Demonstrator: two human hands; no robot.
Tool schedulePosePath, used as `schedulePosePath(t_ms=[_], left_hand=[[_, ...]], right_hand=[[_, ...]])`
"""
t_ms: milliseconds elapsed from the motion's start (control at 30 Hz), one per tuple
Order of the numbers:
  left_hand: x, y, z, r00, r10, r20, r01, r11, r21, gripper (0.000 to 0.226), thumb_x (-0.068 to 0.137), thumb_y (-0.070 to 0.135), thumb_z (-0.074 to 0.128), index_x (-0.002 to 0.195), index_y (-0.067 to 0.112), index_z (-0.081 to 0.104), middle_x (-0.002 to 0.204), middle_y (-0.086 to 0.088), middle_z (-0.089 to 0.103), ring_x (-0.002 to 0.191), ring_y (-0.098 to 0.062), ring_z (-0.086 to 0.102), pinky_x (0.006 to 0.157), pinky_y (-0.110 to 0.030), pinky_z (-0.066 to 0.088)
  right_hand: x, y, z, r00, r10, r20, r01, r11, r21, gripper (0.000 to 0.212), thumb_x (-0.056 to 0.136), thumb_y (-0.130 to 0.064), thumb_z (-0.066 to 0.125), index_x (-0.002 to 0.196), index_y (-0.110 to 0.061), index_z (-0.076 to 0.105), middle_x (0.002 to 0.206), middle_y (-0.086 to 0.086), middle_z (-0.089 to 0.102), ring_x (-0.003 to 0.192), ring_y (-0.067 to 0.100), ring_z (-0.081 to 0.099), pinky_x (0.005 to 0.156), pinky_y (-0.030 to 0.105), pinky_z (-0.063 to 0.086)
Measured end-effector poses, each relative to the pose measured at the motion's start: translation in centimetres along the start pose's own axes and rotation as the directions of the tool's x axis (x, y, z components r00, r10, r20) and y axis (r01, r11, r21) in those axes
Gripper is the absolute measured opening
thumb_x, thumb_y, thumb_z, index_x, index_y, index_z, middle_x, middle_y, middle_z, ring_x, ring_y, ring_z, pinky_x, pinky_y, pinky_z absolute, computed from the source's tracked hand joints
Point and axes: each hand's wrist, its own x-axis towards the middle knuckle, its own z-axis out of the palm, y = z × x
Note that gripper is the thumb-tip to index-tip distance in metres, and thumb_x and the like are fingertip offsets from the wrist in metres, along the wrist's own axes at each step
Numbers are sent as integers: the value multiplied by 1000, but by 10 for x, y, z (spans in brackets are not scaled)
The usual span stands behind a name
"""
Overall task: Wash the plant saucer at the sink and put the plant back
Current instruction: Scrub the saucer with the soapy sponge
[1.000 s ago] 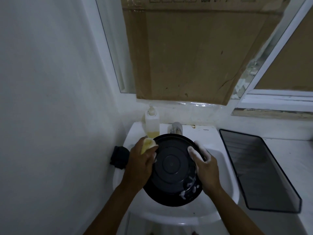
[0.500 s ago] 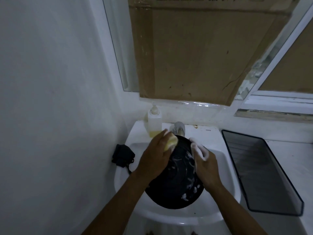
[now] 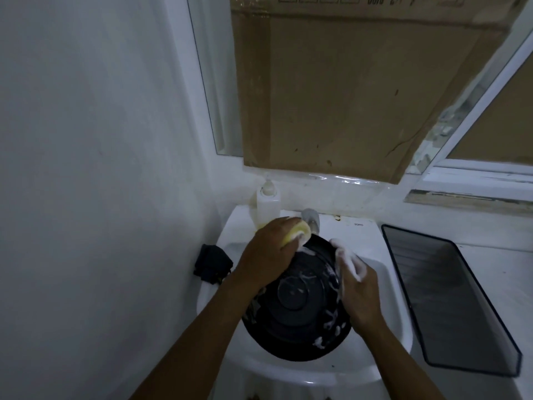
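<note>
L hand (image 3: 268,252) grips sponge (image 3: 297,233) scrubbing saucer (image 3: 300,307) far rim; soapy R hand (image 3: 357,290) clasps its right edge, tilting it over sink (image 3: 288,376), prob. so suds drain.

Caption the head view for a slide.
Left hand presses a yellow sponge to the soapy black saucer over the sink; right hand holds its rim.

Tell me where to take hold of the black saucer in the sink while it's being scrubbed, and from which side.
Grip the saucer by its right rim, coming from the right, as the right hand does. It is wide, shallow and sudsy, so the raised rim likely gives the only purchase, and the left hand holds the sponge at its far-left edge.
</note>
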Motion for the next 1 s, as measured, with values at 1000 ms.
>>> schedulePosePath(t_ms=[1000], left_hand=[[1, 2, -39, 986, 50, -156, -94, 952, -291, 32, 86, 19, 70, 119, 23, 67, 122, 12, 66, 115, -3, 61, 102, -20, 45]], right_hand=[[66, -50, -14, 959, -44, 279, 66, 995, -71, 33, 81, -56, 67, 98, -28, 69, 100, -13, 72, 93, 5, 67, 75, 21, 51]])
